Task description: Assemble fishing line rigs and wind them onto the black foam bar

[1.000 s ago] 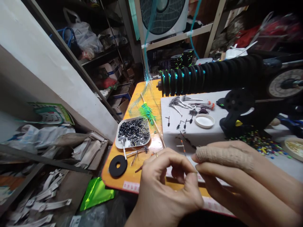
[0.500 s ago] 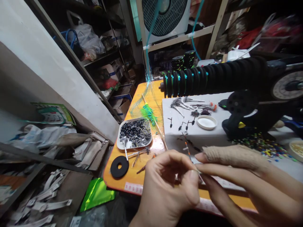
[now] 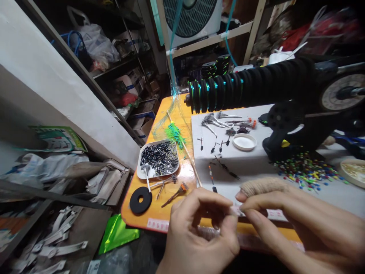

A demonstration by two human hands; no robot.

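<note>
My left hand (image 3: 201,230) is closed in a pinch, thumb against forefinger, low in the middle of the view. Close to its right, my right hand (image 3: 302,220) pinches too, with a beige wrap (image 3: 265,186) around one finger. Whatever lies between the two sets of fingertips is too small and blurred to name. Just beyond the left fingers shows a thin stick with orange and white bands and a black end (image 3: 211,175). A dark thin piece (image 3: 226,167) lies on the white sheet (image 3: 248,167) farther off.
A tray (image 3: 138,167) of small black tubes and a black foam ring (image 3: 140,200) lie at left. Above the sheet stretches a machine arm with black discs (image 3: 251,85). Coloured beads (image 3: 310,171), a white lid (image 3: 244,141) and a green-fringed stick (image 3: 175,133) lie around.
The banded stick, earlier reaching to my fingertips, now appears farther left and apart from them. My hands remain pinched close together. The camera view has shifted slightly.
</note>
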